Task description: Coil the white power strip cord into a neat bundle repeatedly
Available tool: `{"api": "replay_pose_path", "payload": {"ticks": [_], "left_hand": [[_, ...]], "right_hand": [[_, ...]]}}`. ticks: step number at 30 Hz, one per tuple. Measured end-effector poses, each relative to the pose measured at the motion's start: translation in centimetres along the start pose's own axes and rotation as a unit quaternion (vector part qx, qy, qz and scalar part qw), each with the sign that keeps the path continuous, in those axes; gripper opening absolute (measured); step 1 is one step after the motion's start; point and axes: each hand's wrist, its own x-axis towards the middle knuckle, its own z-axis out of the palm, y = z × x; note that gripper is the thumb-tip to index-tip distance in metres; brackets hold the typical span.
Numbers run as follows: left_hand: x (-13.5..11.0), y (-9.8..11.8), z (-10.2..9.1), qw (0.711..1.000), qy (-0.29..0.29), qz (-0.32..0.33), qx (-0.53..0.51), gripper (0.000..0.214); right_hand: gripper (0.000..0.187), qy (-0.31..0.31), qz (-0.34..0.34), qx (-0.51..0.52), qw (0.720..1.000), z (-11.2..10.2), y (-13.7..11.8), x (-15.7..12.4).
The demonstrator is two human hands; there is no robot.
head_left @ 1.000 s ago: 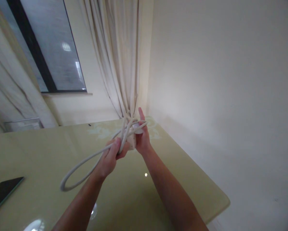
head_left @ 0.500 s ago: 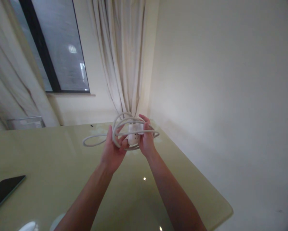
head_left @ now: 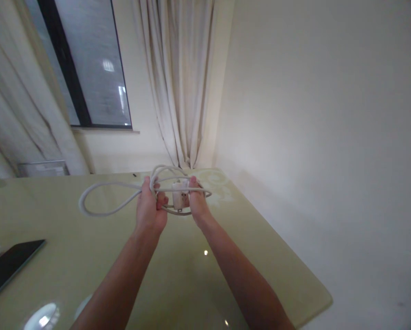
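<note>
Between my two hands is a white power strip [head_left: 180,196], its socket holes facing me, with its pale cord [head_left: 105,184] looped around it. My left hand [head_left: 150,204] is closed around the bundled cord on the left side, and a long loop sticks out to the left past it. At the strip's right side, my right hand [head_left: 197,201] grips the strip, with the thumb on top near a strand of cord that crosses in front. The right fingers behind the strip are mostly hidden. The bundle is held above the far part of the table.
The glossy pale green table [head_left: 178,275] runs along a white wall [head_left: 311,137] on the right. A dark flat device [head_left: 13,266] lies at the left. Behind the table hang cream curtains [head_left: 178,82] beside a dark-framed window [head_left: 91,64].
The bundle and both hands have shifted slightly left in view. The cord loop left of my left hand has grown longer and wider. My left fingers have closed more around the cord.
</note>
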Motion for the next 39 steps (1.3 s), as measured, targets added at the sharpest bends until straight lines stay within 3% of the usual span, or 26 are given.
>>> {"api": "replay_pose_path", "payload": {"ticks": [2,4,8,9,11,14,15,17,20,24,26,29,32,34,36,39], "left_hand": [[0.4,1.2,-0.1,0.999,0.023,0.023,0.005,0.028],[0.8,2.6,-0.3,0.999,0.043,0.032,0.010,0.030],[0.8,5.3,-0.5,0.999,0.024,0.008,0.043,0.037],[0.6,5.7,-0.5,0.998,0.010,0.004,0.057,0.038],[-0.3,6.2,-0.4,0.995,-0.024,0.002,0.092,0.038],[-2.2,6.0,-0.1,0.984,-0.089,-0.010,0.153,0.036],[-3.0,5.8,0.1,0.980,-0.109,-0.016,0.168,0.037],[-4.2,5.2,0.3,0.973,-0.149,-0.020,0.177,0.041],[-5.6,4.5,0.4,0.965,-0.207,-0.014,0.162,0.040],[-6.2,4.5,-0.3,0.956,-0.211,-0.002,0.203,0.039],[-6.3,4.8,-1.0,0.948,-0.208,-0.026,0.240,0.038],[-6.2,5.3,-2.4,0.927,-0.212,-0.141,0.275,0.031],[-6.0,5.2,-4.0,0.906,-0.216,-0.233,0.280,0.027],[-6.1,4.9,-4.9,0.908,-0.223,-0.227,0.274,0.035],[-6.2,4.5,-5.6,0.919,-0.228,-0.181,0.265,0.044],[-6.5,4.3,-6.1,0.923,-0.244,-0.111,0.276,0.048]], "right_hand": [[0.077,0.008,0.007,-0.035,0.999,0.3,-1.4,-1.4],[0.070,-0.031,-0.036,-0.080,0.996,0.2,-3.4,-3.8],[0.076,-0.092,-0.118,-0.188,0.971,-1.8,-8.1,-9.9],[0.070,-0.096,-0.119,-0.210,0.966,-2.7,-9.2,-11.0],[0.042,-0.062,-0.123,-0.219,0.966,-4.5,-11.1,-11.8],[0.033,0.025,-0.187,-0.186,0.964,-6.4,-12.7,-9.9],[0.045,0.015,-0.211,-0.166,0.963,-6.8,-12.9,-8.6],[0.064,-0.084,-0.204,-0.100,0.970,-7.1,-12.8,-5.9],[0.054,-0.221,-0.113,-0.012,0.969,-7.4,-11.9,-2.8],[0.058,-0.302,-0.037,-0.002,0.952,-8.1,-11.1,-1.5],[0.058,-0.299,-0.044,-0.028,0.953,-8.3,-11.0,-1.7],[0.057,-0.239,-0.115,-0.127,0.956,-8.2,-11.2,-2.3],[0.048,-0.193,-0.220,-0.282,0.914,-8.4,-11.8,-2.7],[0.039,-0.201,-0.252,-0.372,0.870,-9.0,-12.3,-2.7],[0.036,-0.207,-0.238,-0.437,0.842,-9.8,-12.9,-2.3],[0.034,-0.195,-0.186,-0.464,0.844,-10.9,-13.5,-1.1]]}}
